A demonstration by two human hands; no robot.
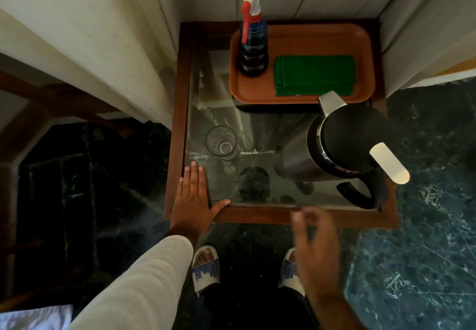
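A small glass-topped wooden table stands in front of me. My left hand lies flat with straight fingers on its near left corner. Blurred and empty, my right hand hovers just in front of the table's near edge with fingers loosely spread. An empty drinking glass stands on the glass top beyond my left hand. At the right stands a steel kettle with a black lid and handle. At the back, an orange tray holds a blue spray bottle and a folded green cloth.
Pale curtains hang behind and to both sides of the table. The floor is dark green marble. My two feet in white sandals stand just before the table. A wooden frame shows at the left.
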